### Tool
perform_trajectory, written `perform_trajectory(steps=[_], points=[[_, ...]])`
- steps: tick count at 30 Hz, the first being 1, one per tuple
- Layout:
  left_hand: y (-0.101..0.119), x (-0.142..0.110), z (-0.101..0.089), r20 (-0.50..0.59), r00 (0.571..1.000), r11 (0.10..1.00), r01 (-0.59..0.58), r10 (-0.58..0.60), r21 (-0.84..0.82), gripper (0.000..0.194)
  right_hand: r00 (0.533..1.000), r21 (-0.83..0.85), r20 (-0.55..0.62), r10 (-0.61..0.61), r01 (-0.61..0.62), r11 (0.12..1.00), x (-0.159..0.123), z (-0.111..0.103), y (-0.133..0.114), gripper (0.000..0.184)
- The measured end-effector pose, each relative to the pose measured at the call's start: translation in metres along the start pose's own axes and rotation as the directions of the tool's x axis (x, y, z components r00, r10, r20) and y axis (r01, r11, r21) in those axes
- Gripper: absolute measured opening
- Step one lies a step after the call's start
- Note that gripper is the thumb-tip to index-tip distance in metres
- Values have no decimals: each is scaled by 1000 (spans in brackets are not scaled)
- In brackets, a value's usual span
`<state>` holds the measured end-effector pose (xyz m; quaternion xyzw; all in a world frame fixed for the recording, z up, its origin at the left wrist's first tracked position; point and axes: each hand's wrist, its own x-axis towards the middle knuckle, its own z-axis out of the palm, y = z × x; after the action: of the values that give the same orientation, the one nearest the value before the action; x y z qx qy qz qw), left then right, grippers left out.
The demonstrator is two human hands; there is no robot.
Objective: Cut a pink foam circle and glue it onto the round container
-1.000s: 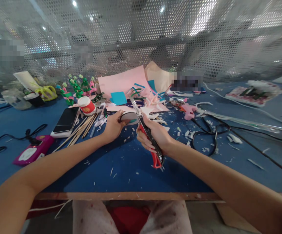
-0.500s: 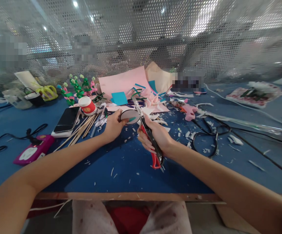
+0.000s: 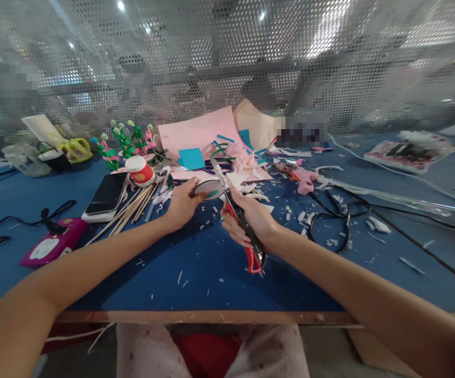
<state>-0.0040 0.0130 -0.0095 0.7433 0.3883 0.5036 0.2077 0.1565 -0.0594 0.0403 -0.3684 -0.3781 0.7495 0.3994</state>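
Observation:
My left hand (image 3: 183, 203) is closed on the near-left edge of a round piece (image 3: 210, 188) with a dark rim and a pale inside; whether it is a cup or a flat disc I cannot tell. A small teal patch shows within it. My right hand (image 3: 251, 215) grips a pair of scissors (image 3: 246, 223) with black and red handles. The silver blades point up and away, at the right edge of the round piece. Behind both hands lie pink paper (image 3: 199, 131), a blue paper square (image 3: 191, 158) and pale scraps.
Left stand a red-and-white paper cup (image 3: 139, 171), wooden sticks (image 3: 138, 205), a phone (image 3: 107, 194), a purple power strip (image 3: 54, 241) and green-and-pink paper flowers (image 3: 123, 142). Right lie a pink glue gun (image 3: 305, 180) and black cable (image 3: 347, 231). A perforated metal screen (image 3: 211, 52) closes the back.
The scissors and the round piece have barely shifted. Both hands keep their hold, and the whole view has slid very slightly.

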Motion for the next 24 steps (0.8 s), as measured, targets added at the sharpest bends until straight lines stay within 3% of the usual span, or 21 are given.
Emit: perform_trajectory(steps=[6, 14, 20, 24], points=[[4, -3, -1, 60, 997, 999, -47, 48, -25, 7, 1000, 1, 16, 6, -6, 1000, 1, 0, -1, 61], [0, 0, 1, -31, 999, 998, 33, -31, 59, 8, 1000, -11, 11, -13, 13, 1000, 1, 0, 1, 58], [8, -4, -2, 14, 995, 980, -96, 95, 176, 11, 999, -53, -10, -42, 41, 998, 2, -3, 5, 51], [11, -4, -3, 44, 986, 972, -166, 161, 166, 13, 999, -62, 6, -45, 45, 997, 2, -3, 6, 51]])
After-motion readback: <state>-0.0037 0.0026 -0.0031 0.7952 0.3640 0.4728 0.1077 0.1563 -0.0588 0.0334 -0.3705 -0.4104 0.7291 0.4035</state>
